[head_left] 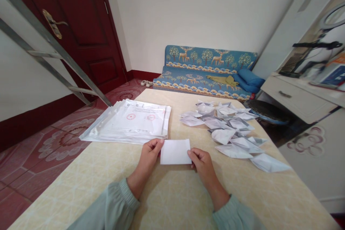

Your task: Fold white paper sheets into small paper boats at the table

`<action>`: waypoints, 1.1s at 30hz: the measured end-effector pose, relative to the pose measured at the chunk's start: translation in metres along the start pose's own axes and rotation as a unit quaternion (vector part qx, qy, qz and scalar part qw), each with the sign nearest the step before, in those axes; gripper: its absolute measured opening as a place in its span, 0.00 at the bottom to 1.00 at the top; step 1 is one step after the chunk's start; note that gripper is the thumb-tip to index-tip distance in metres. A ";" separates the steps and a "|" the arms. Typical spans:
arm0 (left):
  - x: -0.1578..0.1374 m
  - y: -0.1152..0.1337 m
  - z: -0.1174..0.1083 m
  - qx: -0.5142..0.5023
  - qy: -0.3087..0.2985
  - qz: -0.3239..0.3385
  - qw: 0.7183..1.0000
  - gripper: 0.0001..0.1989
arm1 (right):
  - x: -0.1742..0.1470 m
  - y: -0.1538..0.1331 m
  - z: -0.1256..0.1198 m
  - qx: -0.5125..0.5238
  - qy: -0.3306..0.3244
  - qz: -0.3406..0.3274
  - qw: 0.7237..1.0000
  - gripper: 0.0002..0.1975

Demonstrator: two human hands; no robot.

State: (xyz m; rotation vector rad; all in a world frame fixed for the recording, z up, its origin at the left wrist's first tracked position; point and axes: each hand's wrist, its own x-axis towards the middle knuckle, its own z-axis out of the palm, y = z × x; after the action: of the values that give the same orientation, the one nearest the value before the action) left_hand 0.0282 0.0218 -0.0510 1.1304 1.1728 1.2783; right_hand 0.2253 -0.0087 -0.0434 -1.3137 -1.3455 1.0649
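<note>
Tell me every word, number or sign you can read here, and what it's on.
Nothing reads clearly.
White top sheet on paper stack: dark print, two red stamps, too small to read.
Blue-and-white box: partial white lettering, too blurred.
Small white held paper: no visible text.

Part of your left hand (pixel 150 151) is tucked out of sight behind the paper (pixel 176 152), and so is part of your right hand (pixel 202 160). Your sleeves (pixel 114 199) and the table (pixel 167 190) run off the bottom edge. On the pile (pixel 107 125), you can't read the print or the stamps (pixel 131 116). The boats (pixel 224 136) overlap, covering parts of one another. The table hides some of the sofa (pixel 202 77) and stool (pixel 266 111). The frame cuts your ladder (pixel 54 46) and door (pixel 78 25), plus the mirror (pixel 335 16) and box (pixel 332 72) at right.
</note>
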 end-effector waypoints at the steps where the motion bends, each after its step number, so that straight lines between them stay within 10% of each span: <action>1: 0.000 0.000 0.000 0.000 0.001 -0.001 1.000 0.19 | 0.000 0.000 0.000 -0.001 0.000 0.000 1.000 0.18; 33: 0.000 0.005 0.001 0.015 -0.011 0.003 1.000 0.20 | 0.000 0.003 0.000 0.002 0.005 0.010 1.000 0.18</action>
State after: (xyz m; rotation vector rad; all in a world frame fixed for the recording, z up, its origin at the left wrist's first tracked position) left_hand 0.0289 0.0222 -0.0461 1.1683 1.1768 1.2548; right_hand 0.2263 -0.0090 -0.0468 -1.3314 -1.3252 1.0736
